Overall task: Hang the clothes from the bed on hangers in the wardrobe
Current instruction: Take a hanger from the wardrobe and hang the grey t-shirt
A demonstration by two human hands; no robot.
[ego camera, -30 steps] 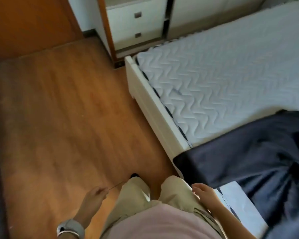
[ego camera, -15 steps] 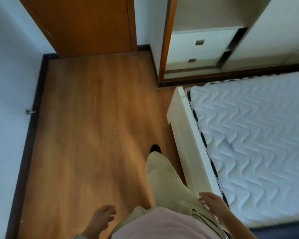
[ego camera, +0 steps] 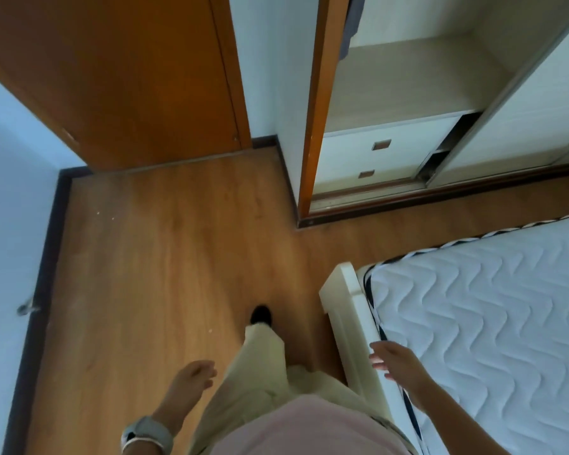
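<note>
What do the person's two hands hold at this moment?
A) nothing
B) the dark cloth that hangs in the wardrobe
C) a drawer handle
A: the left hand and the right hand are both at the person's sides with relaxed fingers, and neither holds anything.

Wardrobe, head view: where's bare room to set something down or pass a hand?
Bare: the shelf above the two drawers, between orange frame and sliding door; the mattress stretch right of the right hand; the floor ahead. Crowded only at the opening's top left, where a dark garment hangs.
</note>
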